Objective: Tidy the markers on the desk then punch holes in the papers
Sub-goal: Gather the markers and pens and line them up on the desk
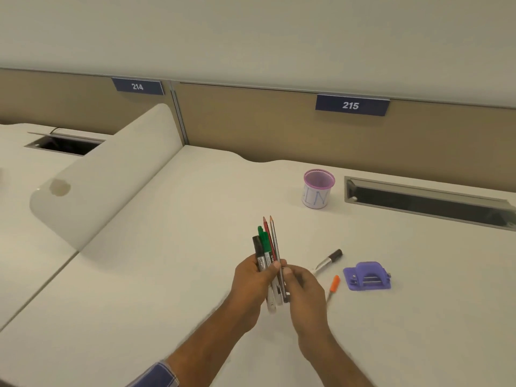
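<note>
- Both hands meet at the desk's middle: left hand (pixel 255 277) clenched round a bundle of markers and pencils (pixel 266 252), right hand (pixel 303 286) pinching its side
- Two loose pens lie at three o'clock: black-capped marker (pixel 329 259), orange-capped pen (pixel 333 286)
- Purple plastic hole punch (pixel 367 276) sits beyond them
- Tidying is under way; next, probably gather those, then fill the pink-rimmed mesh cup (pixel 318 188) at one o'clock

The matt, smooth desk (pixel 173 275) bears a purple plastic hole punch (pixel 367 276) and a mesh cup (pixel 318 188).
</note>
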Demonstrator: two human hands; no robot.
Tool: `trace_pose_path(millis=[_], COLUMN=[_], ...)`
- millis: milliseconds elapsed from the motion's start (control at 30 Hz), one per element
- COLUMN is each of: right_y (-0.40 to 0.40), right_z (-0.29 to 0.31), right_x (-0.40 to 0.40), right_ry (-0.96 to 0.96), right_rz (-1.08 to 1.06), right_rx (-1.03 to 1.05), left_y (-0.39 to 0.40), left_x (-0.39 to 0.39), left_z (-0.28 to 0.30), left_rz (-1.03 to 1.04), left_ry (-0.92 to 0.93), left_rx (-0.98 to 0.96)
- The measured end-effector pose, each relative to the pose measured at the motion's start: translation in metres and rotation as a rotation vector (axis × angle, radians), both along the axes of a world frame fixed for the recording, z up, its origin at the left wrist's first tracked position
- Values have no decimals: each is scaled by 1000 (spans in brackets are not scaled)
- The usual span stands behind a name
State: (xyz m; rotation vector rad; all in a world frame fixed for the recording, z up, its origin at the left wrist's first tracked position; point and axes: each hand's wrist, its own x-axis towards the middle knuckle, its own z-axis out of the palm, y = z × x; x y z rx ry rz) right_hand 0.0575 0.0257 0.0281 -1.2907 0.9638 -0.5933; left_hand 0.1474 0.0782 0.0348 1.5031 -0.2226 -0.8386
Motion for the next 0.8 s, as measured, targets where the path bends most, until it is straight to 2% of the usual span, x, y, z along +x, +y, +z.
trace_pose_path(millis=[100, 167, 333, 667, 800], right_y=[5, 8, 14, -1, -13], right_z=[-7, -15, -27, -36, -39], right_x=[27, 47, 87, 137, 148], right_ry=[126, 200, 191, 199, 238], right_rz=[63, 106, 107, 62, 92], right_rx=[-134, -149, -3, 142, 139], left_y=[8, 12, 14, -5, -14], left_x=[31, 50, 93, 144, 156], left_z=[-8, -13, -27, -40, -49], left_rz=[-33, -51, -71, -128, -109], left_ry=[7, -11, 9, 68, -14], left_rx=[89, 185, 344, 406, 452])
